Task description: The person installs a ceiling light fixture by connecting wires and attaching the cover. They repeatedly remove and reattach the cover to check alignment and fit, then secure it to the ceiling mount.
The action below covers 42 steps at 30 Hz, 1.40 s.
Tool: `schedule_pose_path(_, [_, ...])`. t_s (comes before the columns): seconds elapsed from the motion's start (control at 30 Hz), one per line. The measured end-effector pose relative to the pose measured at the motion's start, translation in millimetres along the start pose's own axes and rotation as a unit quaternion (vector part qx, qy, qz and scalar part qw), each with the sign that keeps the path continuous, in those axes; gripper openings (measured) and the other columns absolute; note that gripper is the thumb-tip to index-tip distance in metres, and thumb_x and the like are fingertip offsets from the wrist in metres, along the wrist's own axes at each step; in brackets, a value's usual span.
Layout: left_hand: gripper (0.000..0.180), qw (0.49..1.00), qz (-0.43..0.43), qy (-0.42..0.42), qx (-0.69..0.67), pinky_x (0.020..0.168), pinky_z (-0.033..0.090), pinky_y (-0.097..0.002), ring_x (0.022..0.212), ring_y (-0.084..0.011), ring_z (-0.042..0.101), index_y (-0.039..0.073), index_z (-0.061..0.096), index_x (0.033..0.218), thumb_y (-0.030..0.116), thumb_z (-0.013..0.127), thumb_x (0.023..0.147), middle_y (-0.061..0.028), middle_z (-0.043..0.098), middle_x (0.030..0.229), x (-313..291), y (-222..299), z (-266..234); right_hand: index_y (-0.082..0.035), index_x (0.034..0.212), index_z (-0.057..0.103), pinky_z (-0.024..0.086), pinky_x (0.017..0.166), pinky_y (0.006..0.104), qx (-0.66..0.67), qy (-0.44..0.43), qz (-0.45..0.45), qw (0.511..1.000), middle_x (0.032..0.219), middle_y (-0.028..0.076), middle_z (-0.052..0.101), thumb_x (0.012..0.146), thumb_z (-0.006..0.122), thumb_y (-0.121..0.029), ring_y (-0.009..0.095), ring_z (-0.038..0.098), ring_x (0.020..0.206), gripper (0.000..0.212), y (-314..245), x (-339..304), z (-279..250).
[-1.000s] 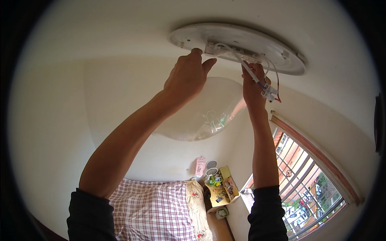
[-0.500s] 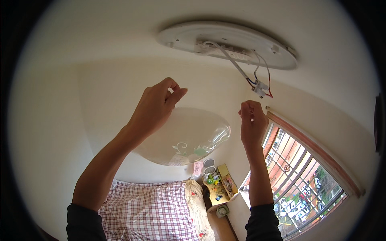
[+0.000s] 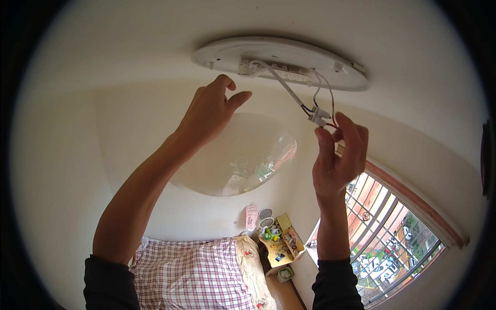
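Note:
A round white ceiling lamp base is fixed overhead. From it a white cable and thinner wires run down to a small white terminal block, which hangs in the air. My right hand is raised just beneath the block, thumb and forefinger apart on either side of its lower end; whether a fingertip touches the block or the red wire I cannot tell. My left hand is lifted below the base's left side, thumb and forefinger parted, holding nothing. Behind it shows a pale, see-through lamp cover.
Below lies a bed with a checked cover. Beside it stands a small yellow desk with assorted items, and a bin on the floor. A barred window is at the right.
Both hands have risen and their fingers have spread. My right hand has come up to the terminal block. The lamp base and the cover sit slightly differently in the view.

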<state>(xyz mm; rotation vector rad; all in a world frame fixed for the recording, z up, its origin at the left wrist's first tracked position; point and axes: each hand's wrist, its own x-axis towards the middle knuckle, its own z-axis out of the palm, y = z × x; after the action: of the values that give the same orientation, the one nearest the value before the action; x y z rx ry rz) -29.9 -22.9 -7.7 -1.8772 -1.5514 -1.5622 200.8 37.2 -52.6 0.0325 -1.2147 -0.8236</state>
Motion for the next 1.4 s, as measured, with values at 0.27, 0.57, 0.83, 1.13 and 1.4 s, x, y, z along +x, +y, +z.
schedule_pose_path(0.27, [0.038,0.998,0.039,0.030,0.038,0.056,0.040,-0.0370,0.055,-0.0178,0.047,-0.003,0.059,0.102,0.035,0.060,0.100,-0.0100,0.054,0.061,19.0,3.3,8.2,0.000,0.106,0.069,0.041,0.055,0.0266,-0.039,0.006,0.010,0.999,0.086,0.006,0.057,0.091,0.073,-0.006,0.014,0.052,0.070,0.017,5.0,21.9,6.8])
schedule_pose_path(0.57, [0.039,0.995,0.052,0.053,0.069,0.063,0.051,-0.0486,0.070,-0.0385,0.067,-0.005,0.055,0.090,0.032,0.054,0.104,-0.0225,0.067,0.079,26.6,3.9,11.7,-0.006,0.102,0.073,0.039,0.047,0.0284,-0.105,0.066,-0.011,0.992,0.079,0.004,0.047,0.081,0.081,-0.010,0.013,0.048,0.058,0.023,19.8,32.5,22.4])
schedule_pose_path(0.83, [0.041,0.996,0.032,0.056,0.057,0.064,0.047,-0.0415,0.064,-0.0256,0.060,-0.005,0.056,0.092,0.034,0.054,0.103,-0.0164,0.064,0.073,30.7,0.9,17.9,-0.007,0.101,0.072,0.042,0.050,0.0305,-0.115,0.059,0.003,0.992,0.081,0.005,0.046,0.081,0.080,-0.008,0.016,0.049,0.061,0.022,32.2,29.2,27.0])
schedule_pose_path(1.13, [0.042,0.995,0.050,0.064,0.063,0.066,0.048,-0.0400,0.067,-0.0256,0.063,-0.005,0.058,0.094,0.035,0.054,0.103,-0.0166,0.064,0.073,33.5,-2.0,23.3,-0.004,0.102,0.064,0.044,0.053,0.0334,-0.073,0.108,0.046,0.990,0.091,0.009,0.052,0.084,0.079,-0.006,0.020,0.054,0.067,0.024,47.6,27.7,40.1])
schedule_pose_path(1.4, [0.044,0.994,0.062,0.074,0.059,0.067,0.049,-0.0400,0.067,-0.0261,0.064,-0.005,0.057,0.092,0.037,0.054,0.103,-0.0178,0.064,0.072,34.4,-3.2,24.2,-0.002,0.107,0.062,0.048,0.056,0.0317,-0.076,0.120,0.053,0.989,0.102,0.012,0.052,0.086,0.076,-0.003,0.021,0.056,0.072,0.025,48.9,13.1,47.1])
